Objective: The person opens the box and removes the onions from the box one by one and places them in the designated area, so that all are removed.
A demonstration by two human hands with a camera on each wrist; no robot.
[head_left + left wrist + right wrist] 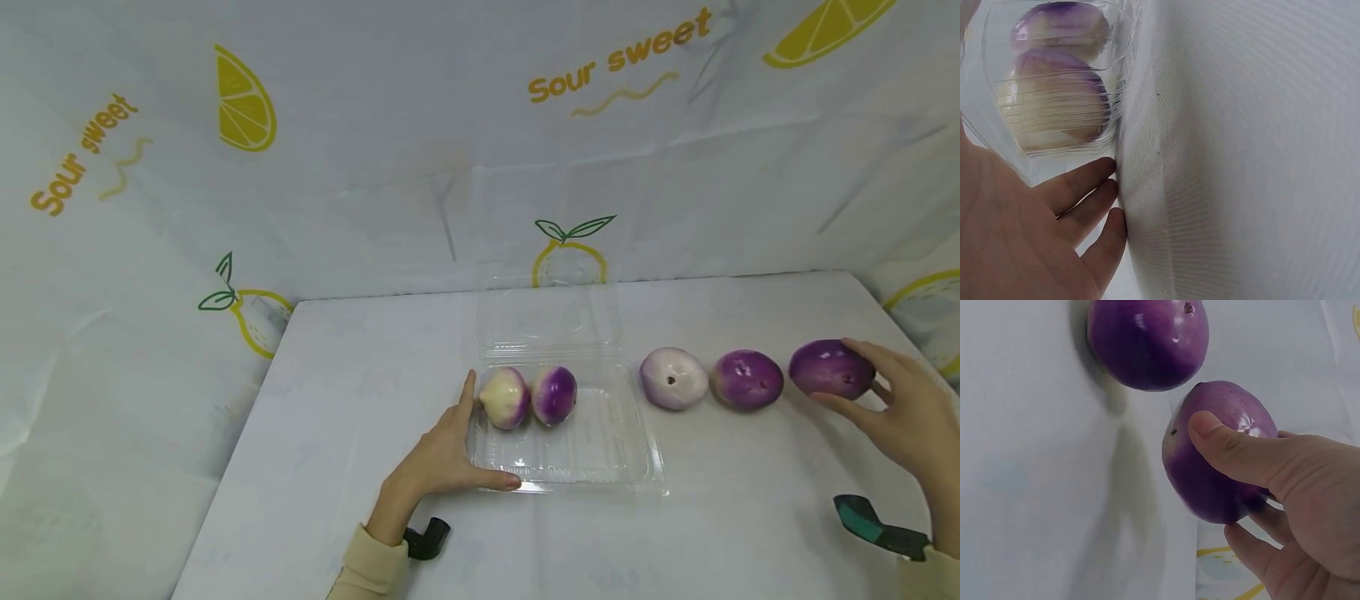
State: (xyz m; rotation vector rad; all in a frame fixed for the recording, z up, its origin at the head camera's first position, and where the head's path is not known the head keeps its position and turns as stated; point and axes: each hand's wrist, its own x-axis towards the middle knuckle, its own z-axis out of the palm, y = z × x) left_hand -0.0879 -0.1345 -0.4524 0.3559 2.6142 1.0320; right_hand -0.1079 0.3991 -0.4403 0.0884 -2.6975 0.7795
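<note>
My right hand [911, 412] grips a glossy purple turnip [831, 368] at the right of the table, thumb on its near side and fingers round the back. The right wrist view shows the thumb across the turnip [1219, 478]. At the middle, a clear plastic clamshell box [611, 458] stands with its lid [498, 321] folded back. Two purple-and-cream turnips, one cream-tipped [502, 398] and one purple [555, 396], lie side by side in its left part. My left hand [446, 454] touches the box's left front corner, fingers along the side, thumb along the front edge.
Between the box and my right hand, a pale turnip [673, 379] and a purple turnip [747, 380] lie in a row. The white table [360, 367] ends at the back against a white cloth [375, 167] printed with lemons and lettering.
</note>
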